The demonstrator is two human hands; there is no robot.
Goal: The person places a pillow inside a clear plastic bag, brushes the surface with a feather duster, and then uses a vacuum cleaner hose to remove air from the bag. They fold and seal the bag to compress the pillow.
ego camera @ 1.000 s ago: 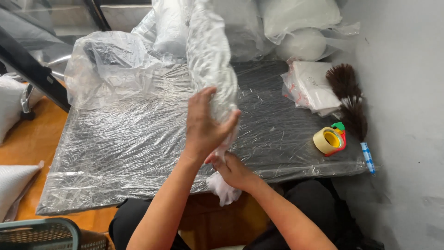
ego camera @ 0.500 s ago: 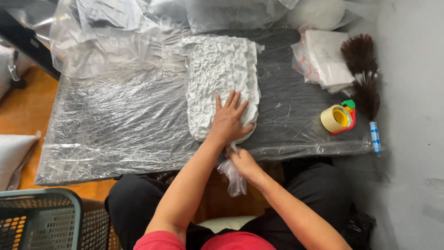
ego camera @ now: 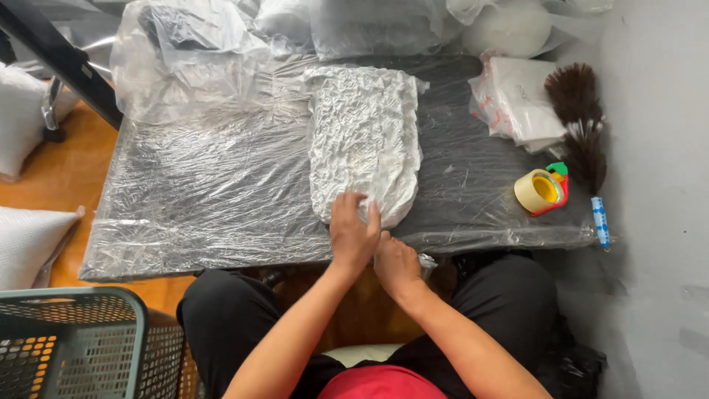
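Note:
A white, crinkled pillow pressed flat inside a clear plastic bag (ego camera: pixel 363 140) lies lengthwise on the film-covered dark table (ego camera: pixel 207 199). My left hand (ego camera: pixel 353 233) sits on the bag's near end with its fingers curled onto the plastic. Just right of it at the table's front edge, my right hand (ego camera: pixel 397 266) is closed around the bag's gathered neck. A bit of that plastic (ego camera: pixel 427 259) sticks out beside the right hand. The two hands touch each other.
A yellow tape roll in a red-green dispenser (ego camera: pixel 543 190), a dark feather duster (ego camera: pixel 580 122) and a pile of flat plastic bags (ego camera: pixel 517 103) lie at the right. Loose clear bags (ego camera: pixel 185 52) heap at the back. A green mesh basket (ego camera: pixel 74 340) and white pillows (ego camera: pixel 29 244) are at the left.
The bagged pillow has gone from held up and puffy to lying flat and compressed on the table. My left hand has slid down from its middle to its near end, next to my right hand.

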